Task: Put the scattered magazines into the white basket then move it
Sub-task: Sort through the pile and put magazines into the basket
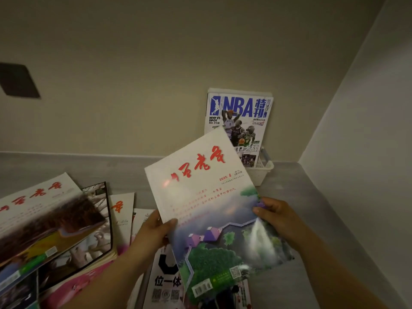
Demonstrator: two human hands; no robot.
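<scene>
Magazine | left hand, right hand gripping opposite edges | basket beyond

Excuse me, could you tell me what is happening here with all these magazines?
A person is tidying magazines into a white basket in the corner. Both hands, left hand and right hand, hold a magazine with red calligraphy lifted above the table. An NBA magazine already stands in the basket. Several more magazines lie scattered at the left.
</scene>
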